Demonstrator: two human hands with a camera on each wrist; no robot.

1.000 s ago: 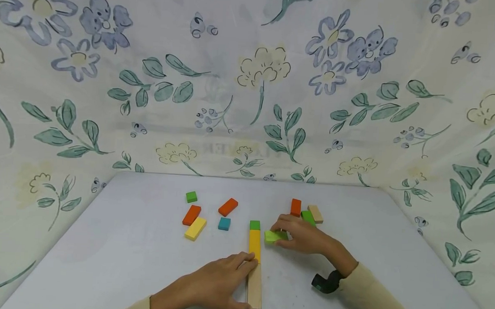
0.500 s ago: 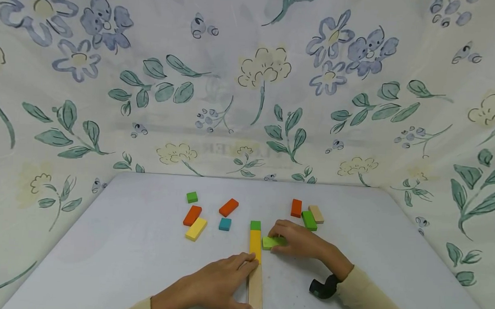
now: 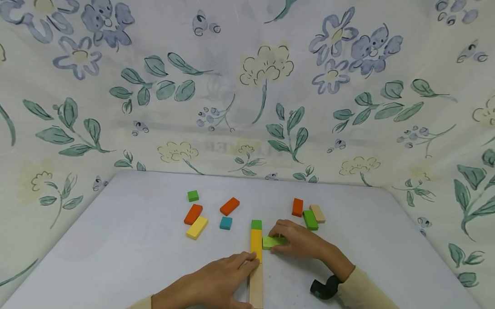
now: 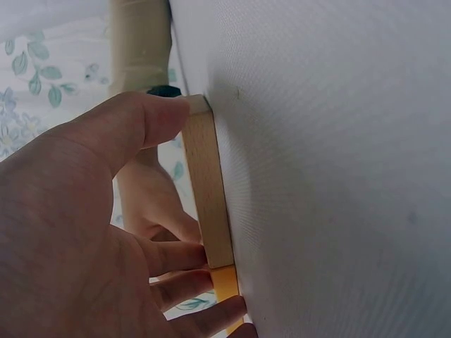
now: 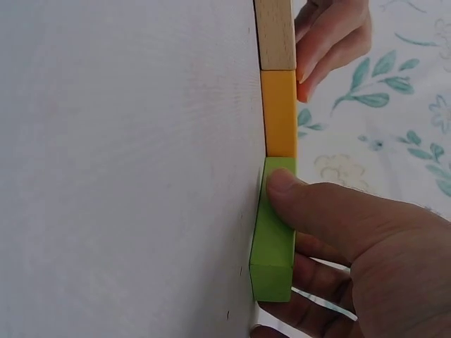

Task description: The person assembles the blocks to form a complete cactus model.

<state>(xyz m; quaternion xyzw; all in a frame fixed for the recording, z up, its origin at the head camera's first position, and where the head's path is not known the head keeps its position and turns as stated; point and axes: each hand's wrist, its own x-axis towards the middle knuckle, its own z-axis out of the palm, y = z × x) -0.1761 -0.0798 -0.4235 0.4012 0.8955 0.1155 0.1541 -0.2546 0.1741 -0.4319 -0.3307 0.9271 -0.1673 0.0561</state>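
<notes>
A row on the white table has a plain wooden block (image 3: 256,286) nearest, a yellow-orange block (image 3: 256,243) beyond it and a small green block (image 3: 256,224) at the far end. My left hand (image 3: 220,281) lies along the row's left side. Its thumb touches the wooden block's near end, and its extended fingers touch the row around the wood-yellow joint. My right hand (image 3: 297,239) pinches a light green block (image 5: 273,236) between thumb and fingers. That block lies crosswise, its left end at the yellow-orange block's right side. Fingers partly hide it in the head view.
At the back left lie a green block (image 3: 193,196), two red blocks (image 3: 193,214), a pale yellow block (image 3: 197,228) and a blue block (image 3: 226,223). A red block (image 3: 297,207), a green block (image 3: 310,220) and a wooden block (image 3: 317,213) lie beyond my right hand.
My right hand has slid the light green block left and slightly nearer, up to the row, then stayed there. The left hand has kept its place.
</notes>
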